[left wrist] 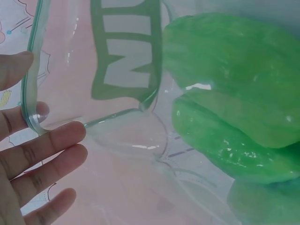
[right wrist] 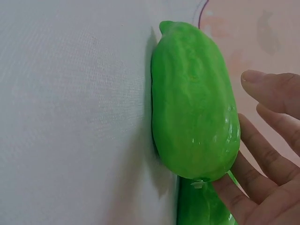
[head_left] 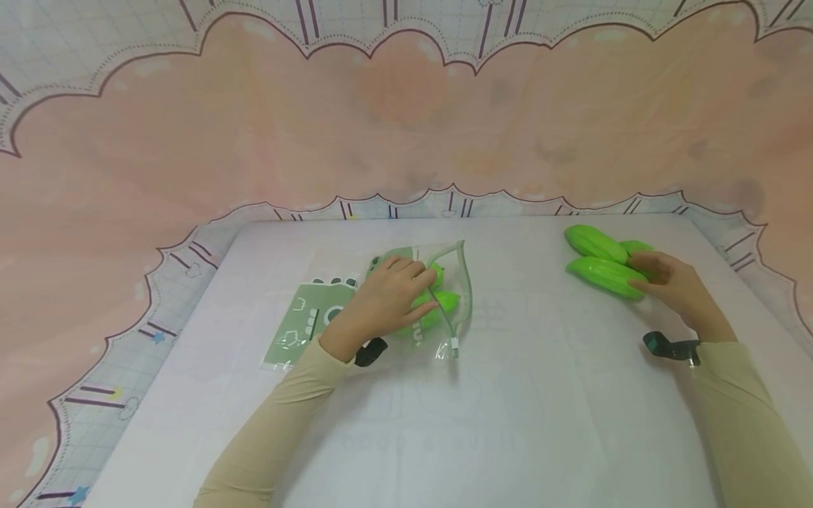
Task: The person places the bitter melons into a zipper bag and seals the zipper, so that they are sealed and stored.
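A clear zip bag (head_left: 470,296) with a green print lies left of centre on the table, its mouth spread apart toward the right. Inside it are several glossy green cucumber-like vegetables (left wrist: 234,70). My left hand (head_left: 387,293) pinches the bag's zip edge (left wrist: 29,89) between thumb and forefinger, the other fingers spread. Three similar vegetables lie together at the back right. My right hand (head_left: 673,286) is at the near end of the front vegetable (head_left: 606,276). In the right wrist view its fingers reach behind that vegetable (right wrist: 194,103), with the thumb (right wrist: 272,89) held off from it.
The white table (head_left: 508,416) is backed by a peach cloth (head_left: 394,127) with a scalloped print. Behind the front vegetable lies another vegetable (head_left: 593,242). Dark wrist cameras stick out below both hands, one the right camera (head_left: 670,347). The bag's slider (head_left: 454,343) points toward the near side.
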`<action>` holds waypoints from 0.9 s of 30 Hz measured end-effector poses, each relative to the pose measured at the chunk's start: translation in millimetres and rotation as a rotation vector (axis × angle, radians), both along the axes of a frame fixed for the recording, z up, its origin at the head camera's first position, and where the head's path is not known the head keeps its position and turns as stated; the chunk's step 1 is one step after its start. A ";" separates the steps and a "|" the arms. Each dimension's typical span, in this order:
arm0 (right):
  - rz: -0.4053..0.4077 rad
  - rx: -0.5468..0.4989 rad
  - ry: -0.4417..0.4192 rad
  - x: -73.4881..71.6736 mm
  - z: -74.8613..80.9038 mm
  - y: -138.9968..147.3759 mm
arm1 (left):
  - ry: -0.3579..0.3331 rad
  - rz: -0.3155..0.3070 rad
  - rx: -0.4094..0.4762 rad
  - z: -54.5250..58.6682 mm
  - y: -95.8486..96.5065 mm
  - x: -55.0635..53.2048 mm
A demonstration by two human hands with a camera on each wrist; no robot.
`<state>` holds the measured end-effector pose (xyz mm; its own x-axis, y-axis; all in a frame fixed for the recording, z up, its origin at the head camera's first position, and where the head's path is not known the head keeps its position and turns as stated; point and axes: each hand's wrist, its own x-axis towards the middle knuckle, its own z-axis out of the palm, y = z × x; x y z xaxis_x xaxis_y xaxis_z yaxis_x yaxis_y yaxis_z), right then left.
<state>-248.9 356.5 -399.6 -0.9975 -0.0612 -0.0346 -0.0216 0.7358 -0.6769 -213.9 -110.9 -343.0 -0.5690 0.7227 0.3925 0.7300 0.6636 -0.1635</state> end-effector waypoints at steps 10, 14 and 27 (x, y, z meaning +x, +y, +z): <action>0.021 0.004 -0.001 -0.2 -3.9 2.9 | 0.020 -0.008 0.012 -3.2 -0.9 0.0; 0.022 -0.008 -0.019 -1.5 -5.4 3.6 | 0.023 -0.006 0.011 -3.7 -1.1 -0.1; 0.033 0.010 -0.050 -3.1 -8.4 5.1 | 0.028 -0.008 0.014 -3.5 0.0 0.4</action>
<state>-252.0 361.6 -408.0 -0.9920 -0.0933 -0.0851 -0.0122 0.7419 -0.6704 -213.6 -110.9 -346.5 -0.5517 0.7216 0.4183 0.7309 0.6599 -0.1743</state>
